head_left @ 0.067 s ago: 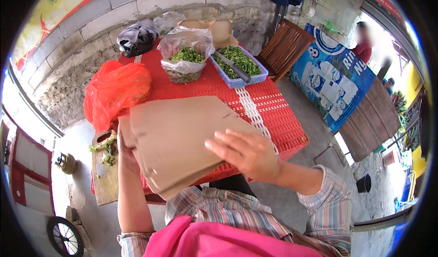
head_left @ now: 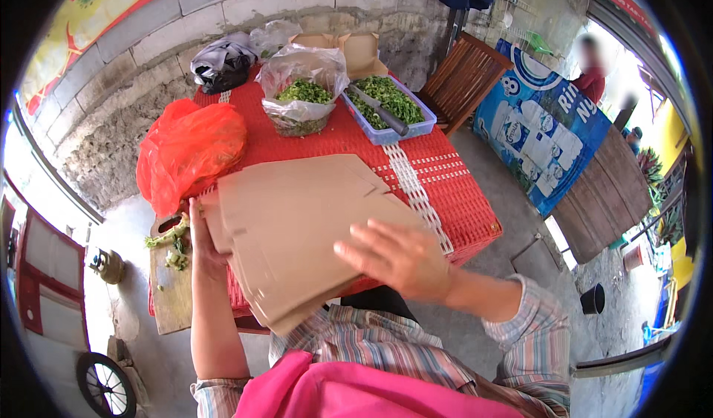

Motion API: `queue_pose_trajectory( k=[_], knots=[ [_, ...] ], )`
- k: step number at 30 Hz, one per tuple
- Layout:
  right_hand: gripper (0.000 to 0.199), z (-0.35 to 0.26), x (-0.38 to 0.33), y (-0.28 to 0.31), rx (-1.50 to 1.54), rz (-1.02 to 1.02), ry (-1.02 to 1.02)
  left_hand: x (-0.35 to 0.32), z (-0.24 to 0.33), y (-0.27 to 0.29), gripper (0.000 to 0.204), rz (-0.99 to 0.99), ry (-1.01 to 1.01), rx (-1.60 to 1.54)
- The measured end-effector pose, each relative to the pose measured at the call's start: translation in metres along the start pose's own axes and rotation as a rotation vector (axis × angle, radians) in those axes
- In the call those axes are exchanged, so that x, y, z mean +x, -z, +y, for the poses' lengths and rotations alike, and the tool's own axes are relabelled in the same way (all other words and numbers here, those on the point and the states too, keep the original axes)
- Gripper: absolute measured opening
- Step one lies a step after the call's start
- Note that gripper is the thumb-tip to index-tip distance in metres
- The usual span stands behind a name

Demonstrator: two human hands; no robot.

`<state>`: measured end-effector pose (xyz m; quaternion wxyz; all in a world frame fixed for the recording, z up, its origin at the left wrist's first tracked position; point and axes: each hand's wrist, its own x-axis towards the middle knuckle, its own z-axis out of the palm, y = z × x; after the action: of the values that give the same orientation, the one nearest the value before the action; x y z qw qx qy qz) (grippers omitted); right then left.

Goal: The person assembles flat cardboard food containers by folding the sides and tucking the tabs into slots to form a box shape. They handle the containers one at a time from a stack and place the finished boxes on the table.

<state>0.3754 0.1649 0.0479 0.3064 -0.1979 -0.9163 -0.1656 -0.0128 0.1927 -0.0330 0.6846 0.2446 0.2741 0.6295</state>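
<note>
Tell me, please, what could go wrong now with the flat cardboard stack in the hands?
The left hand grips only one edge of the cardboard stack, and the right hand lies on top, so loose sheets might slide off toward the lap. Swinging the stack could also knock the orange bag beside it.

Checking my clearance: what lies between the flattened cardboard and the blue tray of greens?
In the head view, only bare red table separates the cardboard from the blue tray; a white strip crosses it.
</note>
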Motion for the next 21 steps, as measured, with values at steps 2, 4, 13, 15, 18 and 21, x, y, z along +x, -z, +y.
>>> queue_pose_trajectory(
  k=[2, 4, 13, 15, 18, 21],
  knots=[
    [0.042, -0.013, -0.02, -0.016, -0.019, -0.08, 0.059, 0.006, -0.005, -0.006, 0.058, 0.105, 0.008, 0.115],
    [0.045, -0.029, -0.035, -0.032, 0.053, -0.194, 0.08, 0.011, -0.007, 0.021, 0.051, 0.237, 0.024, 0.283],
    [0.072, 0.069, -0.031, -0.073, 0.613, -0.239, -0.756, 0.007, -0.025, -0.009, 0.068, 0.556, -0.084, 0.495],
    [0.081, 0.088, -0.055, -0.124, 0.729, -0.185, -0.911, 0.01, -0.028, -0.017, 0.073, 0.561, -0.095, 0.525],
    [0.091, 0.071, -0.038, -0.149, 0.685, -0.217, -0.796, 0.016, -0.03, -0.024, 0.075, 0.556, -0.042, 0.519],
    [0.091, 0.063, -0.012, -0.152, 0.775, -0.24, -0.773, 0.022, -0.029, -0.039, 0.074, 0.544, 0.024, 0.519]
  ],
)
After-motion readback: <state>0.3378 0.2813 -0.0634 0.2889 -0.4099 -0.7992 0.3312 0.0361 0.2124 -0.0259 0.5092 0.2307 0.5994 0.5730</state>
